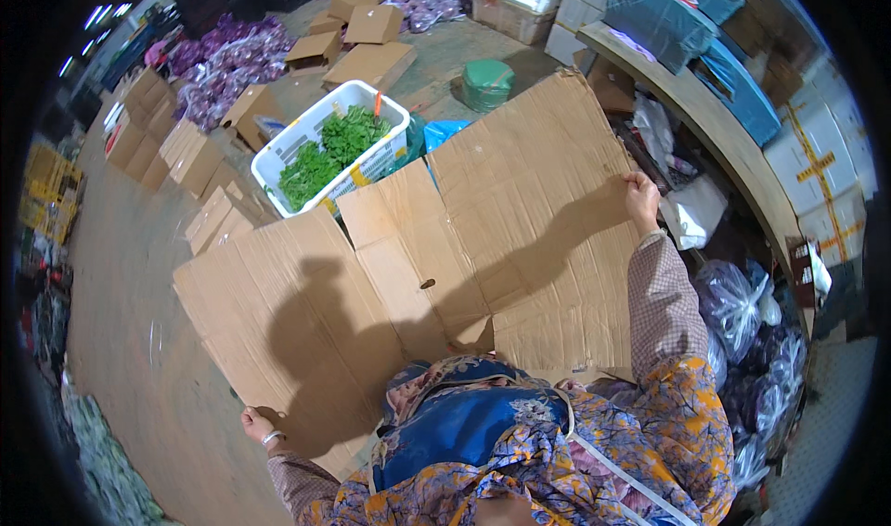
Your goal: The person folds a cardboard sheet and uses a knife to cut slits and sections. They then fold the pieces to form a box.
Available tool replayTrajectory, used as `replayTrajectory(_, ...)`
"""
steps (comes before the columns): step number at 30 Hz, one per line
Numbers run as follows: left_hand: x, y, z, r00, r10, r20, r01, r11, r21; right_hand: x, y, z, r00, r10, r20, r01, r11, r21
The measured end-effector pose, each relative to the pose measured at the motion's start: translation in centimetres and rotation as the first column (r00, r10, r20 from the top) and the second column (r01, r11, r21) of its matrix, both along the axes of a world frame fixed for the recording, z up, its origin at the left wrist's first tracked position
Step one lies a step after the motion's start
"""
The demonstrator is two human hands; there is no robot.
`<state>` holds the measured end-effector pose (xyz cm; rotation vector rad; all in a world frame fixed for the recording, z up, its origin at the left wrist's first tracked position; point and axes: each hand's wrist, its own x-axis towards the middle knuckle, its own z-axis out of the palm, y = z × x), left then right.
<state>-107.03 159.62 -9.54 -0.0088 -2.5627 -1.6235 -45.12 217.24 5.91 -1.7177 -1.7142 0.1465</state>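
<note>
A large brown cardboard sheet [538, 238], an unfolded box with flaps and a small oval hole, spreads across the space in front of me. My left hand [258, 424] grips its near left edge, the fingers closed around the board. Farther up on the right, my right hand [641, 196] pinches the opposite edge. The sheet's near side reaches my blue apron [455, 415], and my shadow falls over the board. Just beyond its far edge stands a white plastic basket [264, 178] holding leafy greens [320, 155].
Cardboard boxes [371, 64] and bags of purple produce [237, 66] lie on the floor [130, 275] ahead. A round green bundle [487, 83] sits past the sheet. Along the right runs a curved bench [705, 108] with blue-wrapped boxes [659, 20]; clear plastic bags [733, 308] lie below it.
</note>
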Motion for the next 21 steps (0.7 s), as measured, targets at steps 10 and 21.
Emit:
replayTrajectory(10, 11.5, 1.5, -0.2, 0.961, -0.272, 0.046, 0.276, 0.957, -0.093, 3.9, 2.5, -6.2, 0.990, 0.112, -0.083, -0.127, 0.968, -0.214)
replayTrajectory(21, 11.0, 9.0, -5.3, 0.869, -0.494, -0.009, 0.408, 0.728, -0.551, -0.2, -3.0, -3.3, 0.925, 0.307, 0.222, -0.197, 0.890, -0.411)
